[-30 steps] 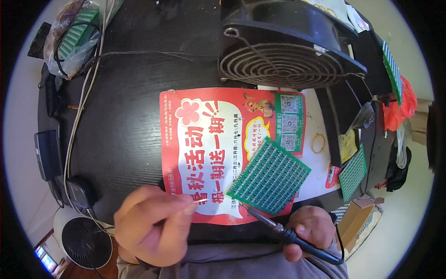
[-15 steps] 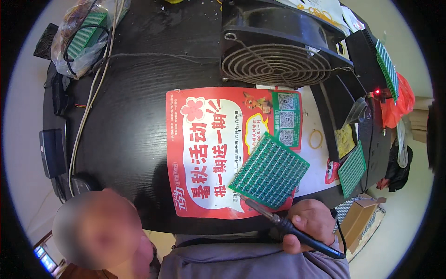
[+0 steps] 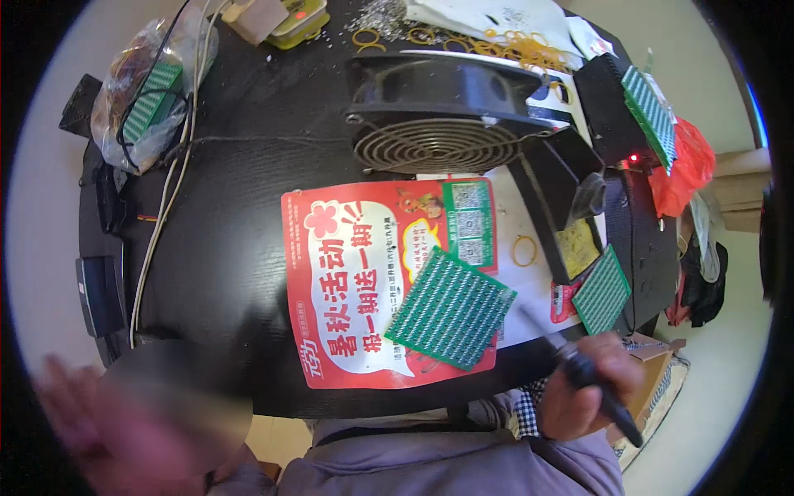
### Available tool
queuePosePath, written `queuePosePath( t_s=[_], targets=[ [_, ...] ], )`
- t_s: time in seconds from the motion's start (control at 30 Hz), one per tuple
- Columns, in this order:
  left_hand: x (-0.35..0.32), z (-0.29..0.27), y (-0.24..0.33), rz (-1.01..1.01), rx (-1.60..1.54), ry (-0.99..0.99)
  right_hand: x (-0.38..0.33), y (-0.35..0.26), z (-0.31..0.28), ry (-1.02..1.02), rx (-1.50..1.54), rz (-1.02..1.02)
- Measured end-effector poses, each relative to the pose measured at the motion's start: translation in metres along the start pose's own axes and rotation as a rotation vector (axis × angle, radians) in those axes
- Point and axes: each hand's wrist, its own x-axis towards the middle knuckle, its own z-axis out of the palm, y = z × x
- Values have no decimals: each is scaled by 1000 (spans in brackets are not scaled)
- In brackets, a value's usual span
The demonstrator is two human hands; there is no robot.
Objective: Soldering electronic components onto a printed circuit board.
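Note:
A soldering iron (image 3: 614, 407) with a dark handle is gripped in my right hand (image 3: 571, 411), its thin tip pointing up and left, near the right corner of a green circuit board (image 3: 453, 310). Whether the tip touches anything cannot be made out. The board lies turned at an angle on a red and white printed sheet (image 3: 318, 364), its face covered in rows of small parts. At the lower left, my left hand (image 3: 78, 413) is raised off the table's near edge. Motion and a blurred patch hide its fingers.
A black fan with a wire grille (image 3: 438, 147) stands behind the sheet. Right of it are a black angled stand (image 3: 552, 194) with a yellow sponge (image 3: 576, 248), and another green board (image 3: 603, 291). Rubber bands (image 3: 529, 50) lie at the back. Cables (image 3: 157, 223) run down the left.
My right hand has moved the soldering iron right and up, away from the board's near edge. My left hand has shifted left. The whole view has also tilted, showing more of the table's back.

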Motion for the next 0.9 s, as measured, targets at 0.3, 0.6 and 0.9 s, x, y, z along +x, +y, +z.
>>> queuePosePath(
  t_s=[0.3,0.6,0.9],
  targets=[
    [-87,90,-68,-404,255,-766,50,18,-6,-163,-844,-283],
    [-65,92,-68,-392,334,-1090,39,33,-2,-83,-636,-39],
    [-46,91,-61,-261,116,-546,51,-8,-22,516,155,-34]
  ],
)
